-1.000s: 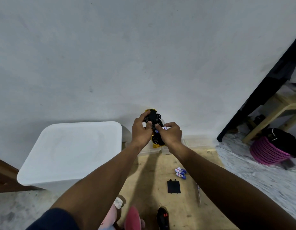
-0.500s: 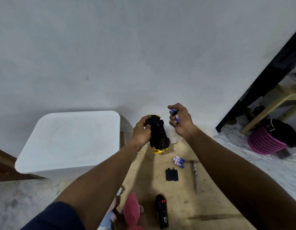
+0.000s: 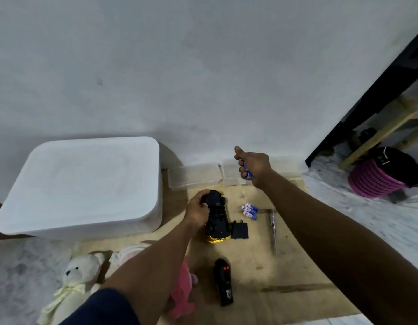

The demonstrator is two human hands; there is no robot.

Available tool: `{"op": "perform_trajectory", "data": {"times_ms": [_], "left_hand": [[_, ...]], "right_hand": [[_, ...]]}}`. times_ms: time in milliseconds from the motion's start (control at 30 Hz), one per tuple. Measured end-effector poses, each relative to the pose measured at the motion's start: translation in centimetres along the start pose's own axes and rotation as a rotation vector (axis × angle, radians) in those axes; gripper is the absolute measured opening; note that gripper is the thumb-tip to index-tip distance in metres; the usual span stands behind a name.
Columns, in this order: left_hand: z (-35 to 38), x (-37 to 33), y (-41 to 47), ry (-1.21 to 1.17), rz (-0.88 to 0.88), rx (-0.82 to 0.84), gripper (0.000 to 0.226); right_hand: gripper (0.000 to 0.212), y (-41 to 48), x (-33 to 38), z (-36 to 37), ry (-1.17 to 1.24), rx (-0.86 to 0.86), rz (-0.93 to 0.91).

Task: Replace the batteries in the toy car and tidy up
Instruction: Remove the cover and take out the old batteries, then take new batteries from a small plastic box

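The left hand (image 3: 198,212) is gripping the toy car (image 3: 217,219) at one end, fingers curled round it, with the black underside facing up. The car is sitting low over the cardboard sheet (image 3: 285,266). The right hand (image 3: 254,165) is hanging higher, near the clear boxes (image 3: 195,175), its grip closing tightly round blue batteries (image 3: 248,174). Loose batteries (image 3: 250,210), a black cover (image 3: 239,231) and a screwdriver (image 3: 272,228) are lying beside the car.
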State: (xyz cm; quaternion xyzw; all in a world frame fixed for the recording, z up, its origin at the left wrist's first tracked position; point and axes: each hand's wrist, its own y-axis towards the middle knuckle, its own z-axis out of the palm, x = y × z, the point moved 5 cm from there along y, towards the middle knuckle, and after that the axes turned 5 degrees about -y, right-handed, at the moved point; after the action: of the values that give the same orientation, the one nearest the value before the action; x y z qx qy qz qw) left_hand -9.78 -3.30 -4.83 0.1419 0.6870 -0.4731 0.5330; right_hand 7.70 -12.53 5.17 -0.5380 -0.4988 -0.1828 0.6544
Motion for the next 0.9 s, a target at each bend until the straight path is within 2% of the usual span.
{"op": "perform_trajectory", "data": {"times_ms": [133,300,433,533,667,900], "left_hand": [[-0.4,2.0,1.1,0.06,-0.011,-0.026,0.063],[-0.4,0.4,0.5,0.116,0.038,-0.034,0.053],[-0.4,-2.1,0.8,0.33,0.169,-0.15,0.04],[1.2,-5.3,1.0,0.455,0.325,-0.169,0.035],[5.0,-8.9,2.0,0.575,0.398,-0.059,0.031],[12.4,-12.1,5.7,0.755,0.408,0.128,0.04]], "right_hand": [[0.028,1.1,-2.2,-0.7,-0.074,-0.001,-0.01],[0.034,1.3,-3.1,-1.5,-0.128,-0.042,0.019],[0.04,1.1,-2.8,-2.7,-0.12,-0.072,0.043],[0.041,1.4,-2.6,-4.8,-0.129,-0.127,0.044],[0.045,2.4,-2.4,-9.5,-0.227,-0.25,0.0],[0.032,5.5,-3.1,-17.8,-0.518,-0.384,-0.13]]}}
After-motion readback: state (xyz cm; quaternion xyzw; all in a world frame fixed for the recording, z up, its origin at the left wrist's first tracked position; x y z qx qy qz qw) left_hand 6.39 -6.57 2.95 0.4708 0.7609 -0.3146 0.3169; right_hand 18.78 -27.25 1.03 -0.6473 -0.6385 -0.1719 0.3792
